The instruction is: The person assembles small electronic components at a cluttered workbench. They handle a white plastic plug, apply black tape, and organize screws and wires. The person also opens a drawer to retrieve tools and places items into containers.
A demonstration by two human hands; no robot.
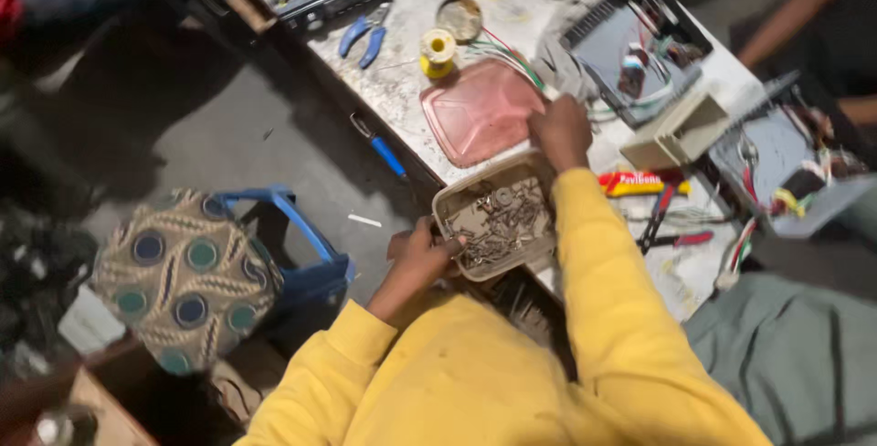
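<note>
I wear yellow sleeves. My left hand (422, 254) grips the near left rim of a clear plastic tub (457, 197) filled with several screws and small metal parts (502, 222). The tub sits at the edge of a cluttered white workbench (402, 90). My right hand (560, 132) reaches over the tub's far side, fingers curled at the edge of a pink plastic lid (480, 110) lying flat on the bench. Whether it pinches something small there is hidden.
Blue-handled pliers (364, 39), a yellow solder spool (438, 51), a round tin (459, 16), opened electronic units (630, 44), a beige box (681, 131), red-handled cutters (667, 227) and a blue screwdriver (379, 146) lie on the bench. A patterned cushion on a blue stool (187, 277) stands left. Another person's arm (804, 7) is upper right.
</note>
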